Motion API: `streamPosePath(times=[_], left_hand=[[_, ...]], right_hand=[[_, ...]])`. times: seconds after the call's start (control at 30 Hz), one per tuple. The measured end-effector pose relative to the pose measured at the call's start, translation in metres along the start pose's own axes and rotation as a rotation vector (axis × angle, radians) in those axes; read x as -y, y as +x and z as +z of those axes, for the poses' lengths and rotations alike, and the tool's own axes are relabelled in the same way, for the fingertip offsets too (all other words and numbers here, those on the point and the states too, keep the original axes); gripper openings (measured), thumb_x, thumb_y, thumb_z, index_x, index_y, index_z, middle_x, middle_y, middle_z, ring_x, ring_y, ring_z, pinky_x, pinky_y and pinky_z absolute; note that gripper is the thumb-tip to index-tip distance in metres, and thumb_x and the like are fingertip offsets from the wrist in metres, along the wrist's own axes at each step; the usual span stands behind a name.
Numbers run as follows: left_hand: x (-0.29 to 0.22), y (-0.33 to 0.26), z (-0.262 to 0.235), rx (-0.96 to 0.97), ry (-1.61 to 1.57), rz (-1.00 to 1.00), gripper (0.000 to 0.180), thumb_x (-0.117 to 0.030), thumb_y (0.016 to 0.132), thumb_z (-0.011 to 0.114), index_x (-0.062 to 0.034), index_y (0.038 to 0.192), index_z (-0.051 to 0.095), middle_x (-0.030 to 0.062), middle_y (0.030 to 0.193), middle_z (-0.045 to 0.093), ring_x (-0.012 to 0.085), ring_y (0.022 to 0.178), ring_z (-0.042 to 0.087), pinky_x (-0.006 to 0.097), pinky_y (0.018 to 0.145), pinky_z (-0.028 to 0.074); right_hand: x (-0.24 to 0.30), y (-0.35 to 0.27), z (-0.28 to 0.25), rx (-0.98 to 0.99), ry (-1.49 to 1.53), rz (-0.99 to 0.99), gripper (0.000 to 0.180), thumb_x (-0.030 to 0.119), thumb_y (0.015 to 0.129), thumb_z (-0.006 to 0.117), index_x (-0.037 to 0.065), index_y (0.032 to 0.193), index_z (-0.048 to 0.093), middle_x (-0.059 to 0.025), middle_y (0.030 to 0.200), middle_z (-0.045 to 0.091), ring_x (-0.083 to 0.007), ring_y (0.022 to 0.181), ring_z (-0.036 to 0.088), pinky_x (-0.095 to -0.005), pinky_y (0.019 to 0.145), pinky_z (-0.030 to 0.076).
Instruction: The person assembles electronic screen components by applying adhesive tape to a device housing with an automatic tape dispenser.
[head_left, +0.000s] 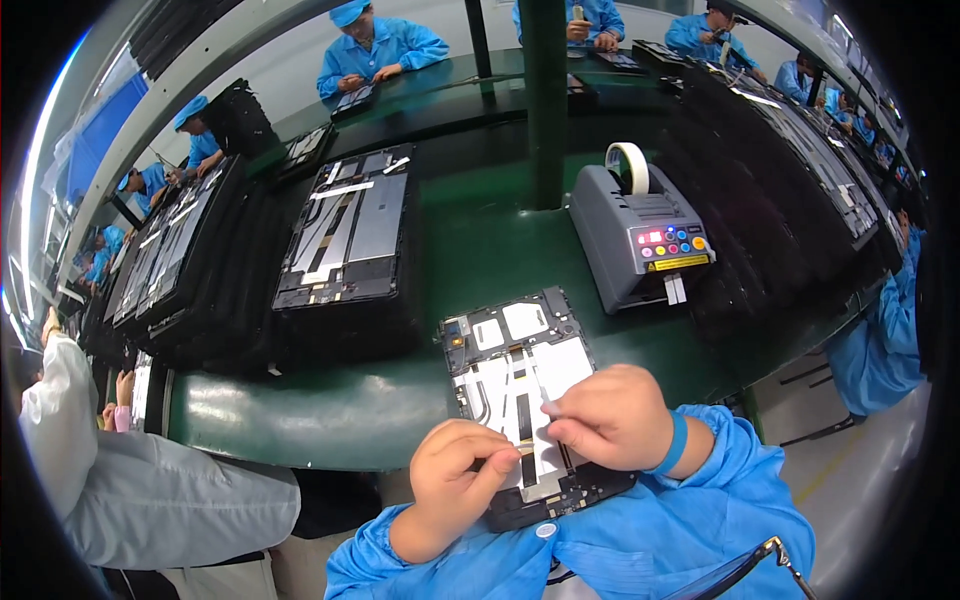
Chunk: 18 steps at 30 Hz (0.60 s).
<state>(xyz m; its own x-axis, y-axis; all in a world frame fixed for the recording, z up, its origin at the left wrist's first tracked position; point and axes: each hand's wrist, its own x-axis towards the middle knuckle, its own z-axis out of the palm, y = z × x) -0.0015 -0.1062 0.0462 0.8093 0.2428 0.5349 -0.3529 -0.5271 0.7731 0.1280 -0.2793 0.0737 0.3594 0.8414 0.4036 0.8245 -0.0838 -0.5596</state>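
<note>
An opened tablet [565,370] lies in front of me near the bench's front edge, its inside facing up. White panels, a black frame, pale strips and dark flat cables show in it. My left hand [458,475] is over its lower left part, thumb and fingers pinched together by the middle strips. Whatever sits in that pinch is too small to name. Above the tablet's right side, my right hand [618,418] is closed too, with a small pale piece at its fingertips that I cannot make out. A blue band circles the right wrist.
Behind the tablet stands a grey tape dispenser [640,235] with a white roll and a short strip sticking out. Stacks of opened tablets [345,235] rise at the left, others at the right. A green post [545,110] stands mid-bench. Co-workers in blue work across; someone in white is close left.
</note>
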Motion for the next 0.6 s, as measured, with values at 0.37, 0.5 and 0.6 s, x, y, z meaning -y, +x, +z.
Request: streamPosePath(times=[0.37, 0.5, 0.6], left_hand=[[0.034, 0.003, -0.012, -0.158, 0.196, 0.014, 0.025, -0.011, 0.071, 0.073, -0.0024, 0.093, 0.066, 0.0107, 0.091, 0.064, 0.0282, 0.084, 0.058, 0.036, 0.075, 0.045], [0.050, 0.019, -0.016, -0.112, 0.502, 0.035, 0.030, -0.012, 0.068, 0.073, -0.0039, 0.096, 0.066, 0.0106, 0.096, 0.060, 0.0298, 0.092, 0.054, 0.039, 0.081, 0.042], [0.054, 0.023, -0.013, -0.100, 0.665, 0.027, 0.029, -0.017, 0.067, 0.072, -0.0074, 0.094, 0.068, 0.0095, 0.101, 0.059, 0.0303, 0.097, 0.052, 0.042, 0.083, 0.041]], right_hand=[[-0.008, 0.043, 0.001, -0.069, -0.088, -0.155, 0.016, 0.016, 0.074, 0.070, 0.007, 0.085, 0.063, -0.0076, 0.084, 0.065, -0.0274, 0.078, 0.063, -0.0373, 0.067, 0.048], [-0.016, 0.070, 0.015, 0.088, -0.055, -0.019, 0.032, 0.018, 0.075, 0.069, 0.006, 0.103, 0.057, -0.0112, 0.087, 0.062, -0.0305, 0.085, 0.059, -0.0398, 0.073, 0.046], [-0.032, 0.089, 0.030, 0.176, -0.212, -0.160, 0.034, 0.016, 0.075, 0.069, 0.007, 0.106, 0.056, -0.0103, 0.087, 0.062, -0.0297, 0.086, 0.059, -0.0395, 0.076, 0.046]])
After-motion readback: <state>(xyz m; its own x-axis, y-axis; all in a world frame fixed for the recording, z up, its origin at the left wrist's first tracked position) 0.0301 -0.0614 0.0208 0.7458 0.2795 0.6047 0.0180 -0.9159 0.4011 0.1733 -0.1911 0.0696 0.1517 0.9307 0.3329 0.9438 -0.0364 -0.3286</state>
